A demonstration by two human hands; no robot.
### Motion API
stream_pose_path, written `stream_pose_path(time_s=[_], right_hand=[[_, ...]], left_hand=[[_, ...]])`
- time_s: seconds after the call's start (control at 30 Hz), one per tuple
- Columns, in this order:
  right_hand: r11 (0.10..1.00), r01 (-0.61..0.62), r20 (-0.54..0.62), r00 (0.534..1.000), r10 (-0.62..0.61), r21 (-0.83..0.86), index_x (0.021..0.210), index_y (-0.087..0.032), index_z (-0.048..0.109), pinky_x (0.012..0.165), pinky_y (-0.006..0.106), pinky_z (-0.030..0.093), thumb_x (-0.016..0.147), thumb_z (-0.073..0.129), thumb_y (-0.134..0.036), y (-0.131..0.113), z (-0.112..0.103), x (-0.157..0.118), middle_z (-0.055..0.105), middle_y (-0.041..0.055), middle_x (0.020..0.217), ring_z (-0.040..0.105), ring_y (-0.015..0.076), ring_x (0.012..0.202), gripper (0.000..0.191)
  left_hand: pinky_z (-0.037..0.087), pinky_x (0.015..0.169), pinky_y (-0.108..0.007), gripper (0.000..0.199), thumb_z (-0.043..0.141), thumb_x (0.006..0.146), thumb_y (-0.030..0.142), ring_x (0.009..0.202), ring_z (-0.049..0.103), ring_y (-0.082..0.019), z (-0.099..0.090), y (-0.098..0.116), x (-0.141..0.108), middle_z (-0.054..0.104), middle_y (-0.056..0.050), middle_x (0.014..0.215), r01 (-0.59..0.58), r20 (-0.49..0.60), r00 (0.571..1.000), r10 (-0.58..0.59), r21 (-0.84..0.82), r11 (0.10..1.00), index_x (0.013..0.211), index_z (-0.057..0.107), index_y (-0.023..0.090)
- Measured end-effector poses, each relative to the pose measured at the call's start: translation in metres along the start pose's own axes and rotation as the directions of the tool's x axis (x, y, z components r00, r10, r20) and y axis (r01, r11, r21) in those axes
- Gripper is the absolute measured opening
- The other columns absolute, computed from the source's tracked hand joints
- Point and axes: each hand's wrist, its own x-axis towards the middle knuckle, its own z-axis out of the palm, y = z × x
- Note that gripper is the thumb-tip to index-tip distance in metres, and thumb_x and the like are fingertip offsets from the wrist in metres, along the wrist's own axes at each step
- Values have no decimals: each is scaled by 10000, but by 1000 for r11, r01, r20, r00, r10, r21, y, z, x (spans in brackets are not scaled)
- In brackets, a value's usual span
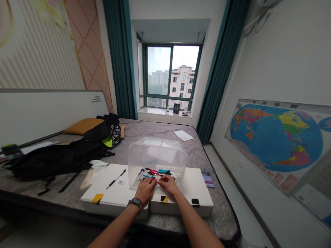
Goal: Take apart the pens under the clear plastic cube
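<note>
A clear plastic bin (158, 151) stands across two flat white boxes, and several pens (157, 171) in red, black and teal lie inside it. At its near side my left hand (146, 190), with a watch (136, 203) on the wrist, has its fingers bent together. My right hand (168, 185) meets it fingertip to fingertip, thumb and fingers pinched. Whatever is between the fingers is too small and hidden to make out. One black-and-white pen (116, 179) lies by itself on the left white box (103, 193), left of the bin.
Under the bin's right part is another white box (198, 186) with tape marks. Everything rests on a grey mattress (165, 125). A black backpack (59, 156) lies to the left, a white sheet of paper (183, 135) farther back. A world map (276, 134) hangs on the right wall.
</note>
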Motion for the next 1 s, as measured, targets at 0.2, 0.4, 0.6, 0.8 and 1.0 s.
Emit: stream_pose_path(time_s=[0.2, 0.4, 0.6, 0.8, 1.0], right_hand=[[998, -48, 5, 999, 48, 50, 858, -153, 666, 574, 263, 452, 550, 810, -494, 3, 1, 2, 646, 24, 701, 579, 145, 614, 482], [994, -17, 11, 1000, 18, -106, 702, -149, 612, 477, 228, 372, 676, 697, -566, 16, 2, 8, 570, -13, 542, 494, 109, 480, 426], [992, 28, 22, 999, -26, -119, 706, -158, 604, 510, 237, 392, 655, 736, -502, 15, 0, 8, 579, -15, 568, 502, 113, 503, 372], [1000, -4, 58, 998, 5, -12, 789, -165, 603, 535, 249, 424, 585, 791, -504, 9, 1, 4, 608, -10, 624, 532, 112, 511, 438], [995, -97, 40, 995, 96, 19, 786, -162, 570, 496, 233, 431, 639, 672, -667, 4, 4, 3, 616, -1, 590, 548, 110, 480, 536]], left_hand=[[383, 801, -366, 300, 319, 965, 280, 908, 549, -226, 1, 2, 0, 641, -76, 949, 45, -33, 998, -47, -60, 997, 951, 609, 204], [394, 792, -327, 269, 349, 959, 276, 926, 568, -203, 1, 0, 0, 647, -55, 1016, -24, 3, 1000, 24, -96, 995, 1119, 563, 241], [378, 813, -353, 225, 405, 923, 225, 966, 543, -225, 3, 0, -1, 627, -76, 1019, -4, 4, 1000, 4, -43, 999, 1053, 589, 240], [372, 817, -361, 237, 397, 922, 223, 947, 537, -222, 3, 1, -1, 624, -71, 1017, 8, -12, 1000, -9, -52, 999, 1064, 587, 241], [374, 797, -344, 297, 319, 969, 298, 919, 549, -210, 1, 2, 1, 639, -70, 986, 9, -32, 999, -11, -72, 997, 1025, 601, 224]])
